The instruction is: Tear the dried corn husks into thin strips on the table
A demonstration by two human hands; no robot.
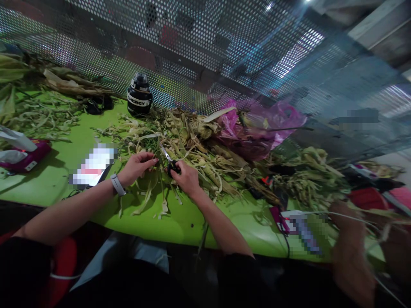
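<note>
My right hand (187,179) grips a pair of scissors (167,156) with dark handles and metal blades pointing up and to the left. Just left of it, my left hand (138,167), with a pale watch on the wrist, is closed in a pinch on thin greenish plant strips (156,147). Around and beyond both hands spreads a heap of dry, pale leafy plant pieces (205,160), which look like husks. A few cut bits (164,207) lie on the green table (141,222) below the hands.
A phone (93,164) lies left of my hands. Behind stand a black bottle (139,96) and a pink plastic bag (257,132). A purple box (27,156) sits far left. A perforated metal screen (192,51) backs the table. Another person's arm (349,252) works at right.
</note>
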